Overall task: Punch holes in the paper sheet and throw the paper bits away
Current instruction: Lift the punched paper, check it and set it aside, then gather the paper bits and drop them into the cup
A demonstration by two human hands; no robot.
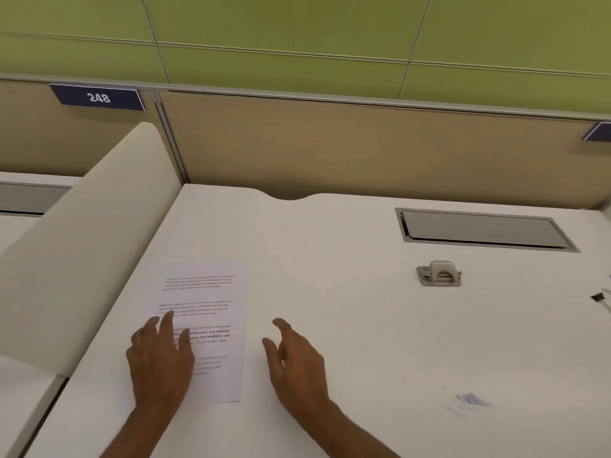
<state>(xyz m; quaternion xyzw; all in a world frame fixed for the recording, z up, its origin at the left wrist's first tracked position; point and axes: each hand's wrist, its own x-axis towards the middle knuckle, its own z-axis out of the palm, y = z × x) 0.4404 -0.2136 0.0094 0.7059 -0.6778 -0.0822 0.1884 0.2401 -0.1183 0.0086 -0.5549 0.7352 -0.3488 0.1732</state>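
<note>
**Two hands by the paper, the punch far off**

Head view: A white desk (363,325) fills most of the picture. The paper sheet (211,292) lies flat near the left edge of the desk, closer to the front edge than to the back. It has lines of small print on it.

The left hand (158,361) lies on the lower left part of the sheet. Its fingers are straight and spread a little, and they press on the paper without gripping it. The right hand (297,361) is over the bare desk just beside the right edge of the sheet. Its fingers are loose and a bit bent, and it holds nothing. It is not clear if it touches the desk.

The grey metal hole punch (439,274) stands toward the right side of the desk, well apart from the paper and from both hands. Behind it, near the back edge, a grey flap (482,229) is set into the desk top.

A small black clip (597,306) sits at the right edge. A blue scribble (471,401) marks the desk near the front right. A white side wall (99,242) stands along the left edge. A blue sign (98,97) reads 248.
</note>
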